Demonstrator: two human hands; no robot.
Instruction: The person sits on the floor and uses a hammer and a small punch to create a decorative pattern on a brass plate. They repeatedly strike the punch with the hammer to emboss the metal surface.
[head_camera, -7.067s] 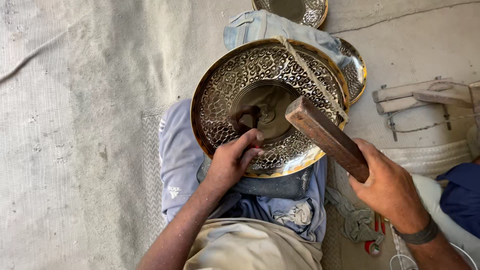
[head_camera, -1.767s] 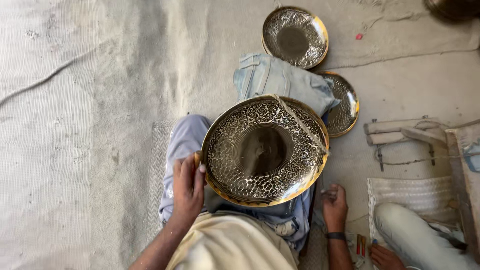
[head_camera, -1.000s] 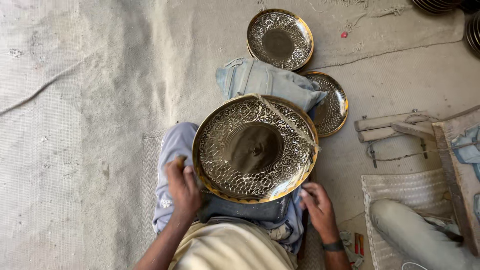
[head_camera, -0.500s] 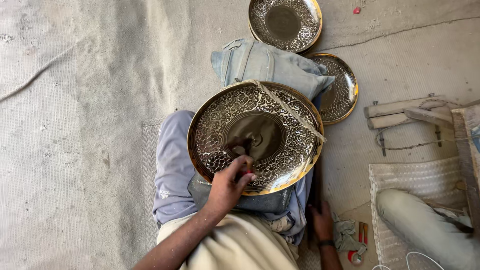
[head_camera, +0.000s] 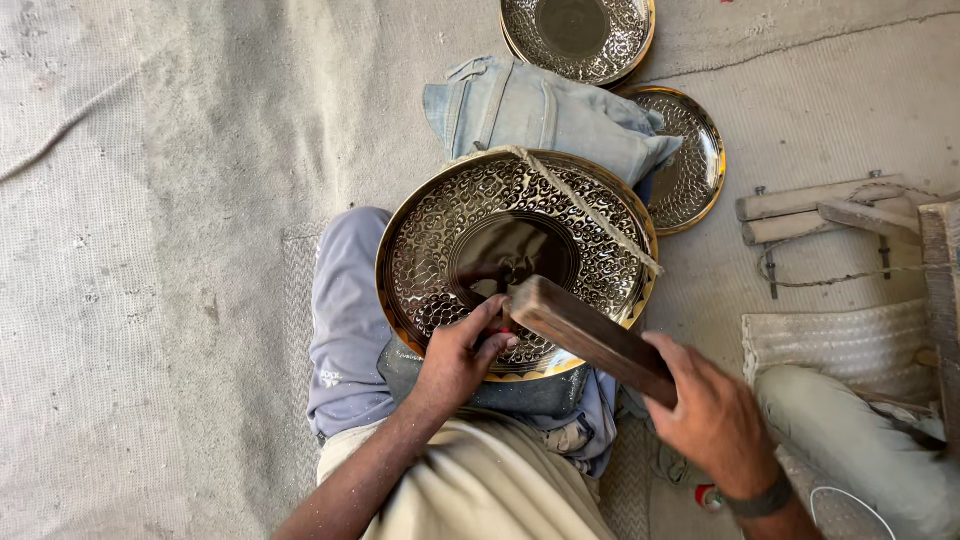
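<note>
Head view showed the tray (head_camera: 470, 240) resting on the person's lap. The left hand (head_camera: 462, 352) lay on its near rim, fingers pinching a small tool hard to make out. The right hand (head_camera: 712, 412) gripped a wooden bar (head_camera: 588, 335), whose far end hovered over the tray.

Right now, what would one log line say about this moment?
left hand: on tray, holding small tool | right hand: gripping wooden block over tray | rope across tray | tray on lap
</note>
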